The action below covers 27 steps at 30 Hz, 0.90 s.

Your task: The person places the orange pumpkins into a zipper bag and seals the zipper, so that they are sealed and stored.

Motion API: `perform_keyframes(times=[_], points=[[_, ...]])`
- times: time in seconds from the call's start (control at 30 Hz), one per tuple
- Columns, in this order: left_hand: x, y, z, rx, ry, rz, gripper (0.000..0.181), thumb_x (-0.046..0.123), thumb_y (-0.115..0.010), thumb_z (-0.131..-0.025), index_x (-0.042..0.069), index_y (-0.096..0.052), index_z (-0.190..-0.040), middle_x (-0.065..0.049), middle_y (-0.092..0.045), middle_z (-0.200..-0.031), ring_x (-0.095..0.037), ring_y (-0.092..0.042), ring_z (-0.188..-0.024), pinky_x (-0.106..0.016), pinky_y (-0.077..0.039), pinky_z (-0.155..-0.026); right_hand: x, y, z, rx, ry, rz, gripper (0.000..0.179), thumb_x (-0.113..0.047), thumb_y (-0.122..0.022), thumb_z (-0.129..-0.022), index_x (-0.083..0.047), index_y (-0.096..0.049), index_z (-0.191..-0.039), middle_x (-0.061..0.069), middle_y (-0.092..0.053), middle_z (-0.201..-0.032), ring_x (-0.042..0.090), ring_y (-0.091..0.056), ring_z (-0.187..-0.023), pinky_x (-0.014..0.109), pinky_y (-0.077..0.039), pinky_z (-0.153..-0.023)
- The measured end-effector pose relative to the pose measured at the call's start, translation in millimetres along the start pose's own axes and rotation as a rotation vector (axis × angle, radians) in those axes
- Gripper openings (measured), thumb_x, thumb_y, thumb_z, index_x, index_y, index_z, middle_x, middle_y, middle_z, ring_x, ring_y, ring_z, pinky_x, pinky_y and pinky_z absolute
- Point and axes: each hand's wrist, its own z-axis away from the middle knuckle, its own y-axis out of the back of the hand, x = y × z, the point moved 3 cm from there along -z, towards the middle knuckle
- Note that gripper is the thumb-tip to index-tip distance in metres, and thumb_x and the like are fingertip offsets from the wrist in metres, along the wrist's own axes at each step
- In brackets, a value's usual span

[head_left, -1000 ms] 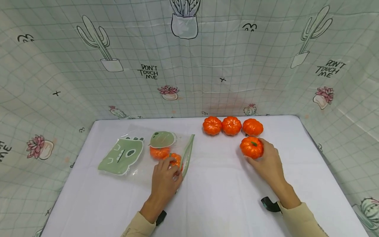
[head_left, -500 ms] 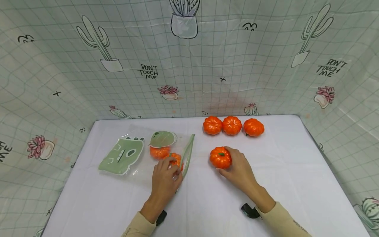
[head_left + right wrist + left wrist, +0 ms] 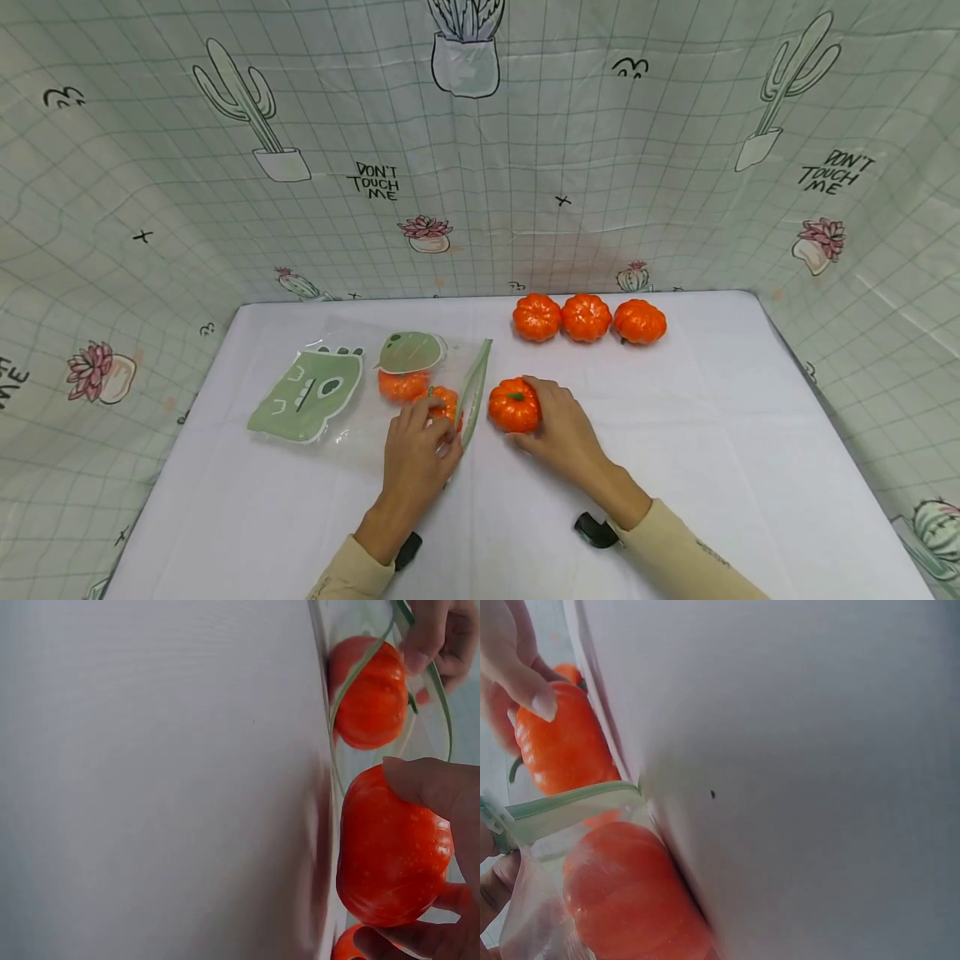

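My right hand (image 3: 566, 433) grips a small orange pumpkin (image 3: 514, 406) with a green stem, thumb and fingers around its sides. It is just right of the mouth of a clear zip bag (image 3: 352, 450) with green dinosaur prints. The bag's green zip edge (image 3: 570, 806) is pinched by my left hand (image 3: 420, 450), and in the right wrist view the mouth stands parted. Inside the bag lie two orange pumpkins: one (image 3: 403, 386) partly under a green print, another (image 3: 371, 694) near the mouth, partly hidden by my left fingers in the head view.
Three more orange pumpkins stand in a row at the table's back edge: left (image 3: 537, 317), middle (image 3: 586, 317) and right (image 3: 640, 322). A cloth with cactus prints (image 3: 495, 167) hangs behind and beside the white table (image 3: 712, 433).
My right hand has carried the pumpkin left and nearer to me, from below the back row to beside the bag's mouth. My left hand and the bag have stayed in place.
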Motion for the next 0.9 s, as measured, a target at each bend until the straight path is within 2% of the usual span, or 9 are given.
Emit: perform_keyframes(times=[0.27,0.8,0.9], points=[[-0.3,0.3,0.2,0.028,-0.020,0.001,0.018,0.002,-0.087,-0.075,0.010,-0.071,-0.073,-0.010,-0.067,-0.111,-0.029,-0.061,-0.101,-0.044,-0.051,-0.082,-5.9,-10.4,-6.9,-0.014,0.015,0.026,0.088,-0.023,-0.098,-0.074,0.001,-0.052,-0.145,0.019,-0.064,-0.133,0.039,-0.062,-0.120,0.055,-0.051,-0.105],[1.7,-3.2,-1.1,0.047,-0.046,0.037,0.024,0.001,-0.087,-0.074,0.011,-0.066,-0.070,-0.011,-0.067,-0.110,-0.030,-0.062,-0.099,-0.043,-0.050,-0.077,-18.9,-23.8,-14.9,-0.009,0.040,0.052,0.085,-0.028,-0.096,-0.076,0.000,-0.053,-0.144,0.020,-0.064,-0.131,0.040,-0.063,-0.117,0.055,-0.052,-0.100],[2.1,-3.0,-2.0,0.035,-0.045,0.053,0.024,0.001,-0.086,-0.075,0.012,-0.066,-0.071,-0.009,-0.067,-0.111,-0.030,-0.062,-0.099,-0.042,-0.050,-0.077,-22.9,-25.7,-16.5,-0.009,0.047,0.066,0.085,-0.029,-0.096,-0.077,0.001,-0.053,-0.144,0.020,-0.064,-0.131,0.040,-0.062,-0.116,0.055,-0.053,-0.099]])
